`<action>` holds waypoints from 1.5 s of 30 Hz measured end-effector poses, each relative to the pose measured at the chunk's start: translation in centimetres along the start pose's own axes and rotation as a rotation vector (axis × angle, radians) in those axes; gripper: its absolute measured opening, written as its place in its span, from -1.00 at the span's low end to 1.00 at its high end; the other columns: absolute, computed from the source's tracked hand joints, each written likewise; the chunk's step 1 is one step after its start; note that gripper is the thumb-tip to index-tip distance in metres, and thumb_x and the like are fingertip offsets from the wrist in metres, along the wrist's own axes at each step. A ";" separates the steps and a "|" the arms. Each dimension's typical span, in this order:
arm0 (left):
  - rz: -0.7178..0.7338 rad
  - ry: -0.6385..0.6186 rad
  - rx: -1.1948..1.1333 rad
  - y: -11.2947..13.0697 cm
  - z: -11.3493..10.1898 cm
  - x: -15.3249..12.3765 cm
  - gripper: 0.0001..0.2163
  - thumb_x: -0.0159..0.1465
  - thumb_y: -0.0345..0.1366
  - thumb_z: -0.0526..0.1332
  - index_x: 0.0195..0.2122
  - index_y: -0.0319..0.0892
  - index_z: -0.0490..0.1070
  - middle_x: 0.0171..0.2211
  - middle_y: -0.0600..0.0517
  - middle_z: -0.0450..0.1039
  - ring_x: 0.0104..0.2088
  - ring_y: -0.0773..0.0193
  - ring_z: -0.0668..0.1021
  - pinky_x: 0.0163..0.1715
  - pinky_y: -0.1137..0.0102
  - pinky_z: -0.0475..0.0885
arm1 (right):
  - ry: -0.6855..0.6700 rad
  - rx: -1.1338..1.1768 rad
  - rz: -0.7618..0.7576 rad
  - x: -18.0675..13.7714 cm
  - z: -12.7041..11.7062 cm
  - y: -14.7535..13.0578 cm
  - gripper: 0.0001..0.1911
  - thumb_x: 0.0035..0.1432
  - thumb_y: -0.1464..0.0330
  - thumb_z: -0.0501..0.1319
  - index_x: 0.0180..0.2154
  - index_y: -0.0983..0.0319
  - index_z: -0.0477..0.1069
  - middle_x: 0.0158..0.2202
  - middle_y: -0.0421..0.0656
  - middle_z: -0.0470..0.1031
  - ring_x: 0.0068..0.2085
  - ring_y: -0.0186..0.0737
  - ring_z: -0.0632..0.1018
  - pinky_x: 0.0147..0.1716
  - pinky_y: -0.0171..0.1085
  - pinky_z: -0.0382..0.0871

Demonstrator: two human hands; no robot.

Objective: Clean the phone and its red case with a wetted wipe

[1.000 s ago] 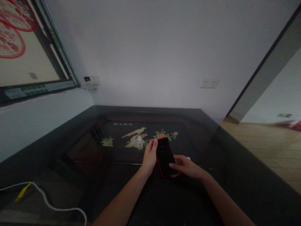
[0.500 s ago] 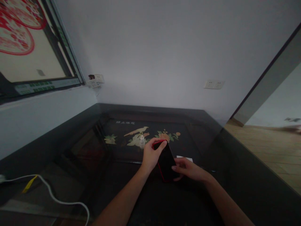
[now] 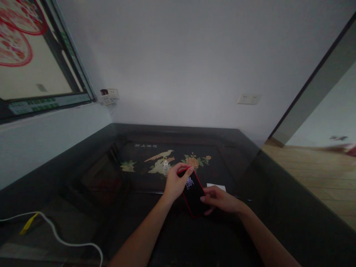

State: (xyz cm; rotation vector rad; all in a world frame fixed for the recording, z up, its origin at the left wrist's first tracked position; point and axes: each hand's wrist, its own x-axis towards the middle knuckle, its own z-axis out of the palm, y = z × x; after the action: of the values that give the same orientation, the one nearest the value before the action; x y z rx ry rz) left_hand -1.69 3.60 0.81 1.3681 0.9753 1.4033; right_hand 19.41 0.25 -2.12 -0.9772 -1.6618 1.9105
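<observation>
I hold a dark phone in a red case (image 3: pixel 193 193) over the black glass-topped table (image 3: pixel 278 207). My left hand (image 3: pixel 174 183) grips its top left corner, thumb across the upper edge. My right hand (image 3: pixel 219 199) holds the lower right side, fingers curled under it. The screen is lit with white digits near the top. A small clear bottle (image 3: pixel 166 168) stands on the table just beyond my left hand.
A small white card (image 3: pixel 217 186) lies on the table behind my right hand. A white cable with a yellow tag (image 3: pixel 55 233) trails at the lower left. Wall sockets (image 3: pixel 108 96) sit by the window corner. An open doorway with tiled floor (image 3: pixel 319 167) is at the right.
The phone screen, dark before, now shows white digits. My left thumb has shifted across the phone's top edge. Both hands have stayed on the phone.
</observation>
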 end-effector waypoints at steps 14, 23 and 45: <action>-0.157 0.187 -0.120 -1.1 -0.2 0.5 -0.62 0.10 -0.04 0.47 -0.18 -0.19 0.55 -0.28 -0.06 0.63 -0.22 0.14 0.64 -0.17 0.33 0.50 | -0.028 0.047 0.018 -0.6 -1.1 0.0 -0.47 0.12 0.14 0.45 0.09 0.20 0.51 -0.01 -0.04 0.62 0.04 -0.01 0.63 -0.01 -0.12 0.56; -0.169 0.211 -0.220 -1.8 1.1 -0.4 -0.59 0.22 0.05 0.33 -0.11 -0.17 0.43 -0.21 0.01 0.54 -0.18 0.21 0.58 -0.09 0.35 0.44 | 0.069 0.042 -0.001 0.1 -1.3 0.5 -0.46 0.20 0.11 0.38 0.11 0.26 0.48 -0.01 0.04 0.63 0.01 0.01 0.66 -0.12 -0.20 0.59; -0.170 -0.084 0.403 -2.7 0.9 -1.9 -0.39 0.09 -0.06 0.45 0.09 -0.07 0.22 -0.17 -0.01 0.55 -0.22 0.16 0.60 -0.20 0.35 0.43 | 0.582 -0.246 -0.048 0.5 -2.9 0.0 -0.51 0.29 -0.06 0.13 -0.11 0.23 0.43 -0.31 -0.10 0.61 -0.42 -0.22 0.65 -0.55 -0.35 0.43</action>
State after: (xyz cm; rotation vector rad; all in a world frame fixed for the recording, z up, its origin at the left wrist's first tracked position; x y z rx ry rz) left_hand -0.69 2.44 -2.22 1.5773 1.3347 1.0485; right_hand 21.21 2.54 -2.32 -1.4078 -1.5557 1.2338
